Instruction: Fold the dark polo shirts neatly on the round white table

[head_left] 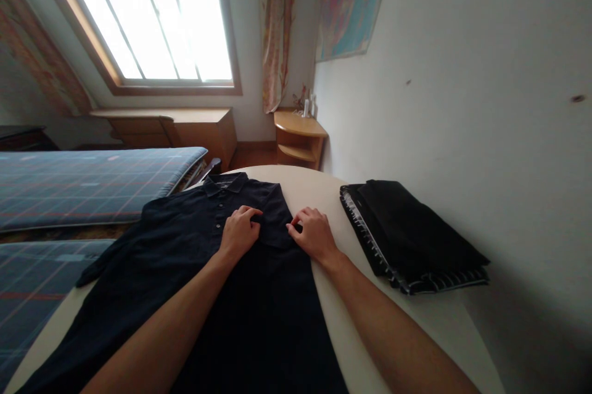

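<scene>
A dark navy polo shirt lies spread on a round cream table, its buttoned collar toward the far edge. The sleeve on the right side is folded inward over the body, while the left one is spread outward. My left hand rests on the chest beside the button placket, with fingers curled and a gap between thumb and forefinger. At the shirt's right edge, my right hand pinches the fabric by the folded sleeve between thumb and forefinger. Both forearms cover parts of the shirt's body.
Folded black clothes with striped edges are stacked at the table's right, near the white wall. Beds with blue plaid mattresses stand at left. Behind are a wooden desk under the window and a corner shelf.
</scene>
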Tool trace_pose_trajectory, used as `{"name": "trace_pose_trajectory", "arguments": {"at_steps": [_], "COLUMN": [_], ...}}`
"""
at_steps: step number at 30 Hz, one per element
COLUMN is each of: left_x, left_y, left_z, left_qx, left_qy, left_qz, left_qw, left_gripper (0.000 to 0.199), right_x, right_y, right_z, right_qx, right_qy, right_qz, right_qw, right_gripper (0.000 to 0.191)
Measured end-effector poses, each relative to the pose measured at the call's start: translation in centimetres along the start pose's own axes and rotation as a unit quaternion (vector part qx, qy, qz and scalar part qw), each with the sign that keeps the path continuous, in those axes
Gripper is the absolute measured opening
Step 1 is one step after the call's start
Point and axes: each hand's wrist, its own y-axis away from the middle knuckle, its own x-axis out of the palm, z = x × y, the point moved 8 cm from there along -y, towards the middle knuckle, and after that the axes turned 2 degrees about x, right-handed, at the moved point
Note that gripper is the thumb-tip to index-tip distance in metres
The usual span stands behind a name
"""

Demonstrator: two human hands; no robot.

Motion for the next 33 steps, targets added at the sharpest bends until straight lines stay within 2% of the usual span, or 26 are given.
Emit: {"name": "trace_pose_trajectory", "arguments": {"at_steps": [2,4,9,11,14,19,27,33], "left_x": [-0.2,-0.4,0.0,0.4,1.6,3.0,3.2,3.6], "left_y": [0.0,0.0,0.2,0.4,0.6,0.6,0.3,-0.3], "left_z": [0.1,0.1,0.0,-0.1,0.0,0.4,0.1,-0.7], "left_qx": [-0.009,-0.012,-0.002,0.009,0.013,0.013,0.013,0.012], "left_qy": [0.013,0.01,-0.032,-0.041,-0.057,-0.077,-0.096,-0.087], "left_qz": [-0.01,-0.018,-0.016,-0.011,0.028,0.085,0.083,0.079], "left_qw": [1.0,1.0,0.999,0.999,0.998,0.993,0.992,0.993], "left_gripper": [0.033,0.029,0.025,0.031,0.044,0.053,0.055,0.054], "right_x": [-0.2,0.0,1.9,2.0,1.7,2.1,2.5,2.1], "right_y": [0.1,0.3,1.0,1.1,1.1,1.2,0.9,0.2], "right_z": [0.6,1.4,2.2,2.2,2.3,2.8,2.4,0.6], "right_qx": [-0.033,-0.069,-0.099,-0.095,-0.092,-0.117,-0.093,-0.06], "right_qy": [-0.025,-0.05,-0.049,-0.042,-0.038,-0.044,-0.036,-0.039], "right_qz": [-0.011,0.0,0.097,0.109,0.103,0.12,0.135,0.129], "right_qw": [0.999,0.996,0.989,0.989,0.99,0.985,0.986,0.989], "right_gripper": [0.017,0.03,0.048,0.048,0.046,0.055,0.053,0.044]}}
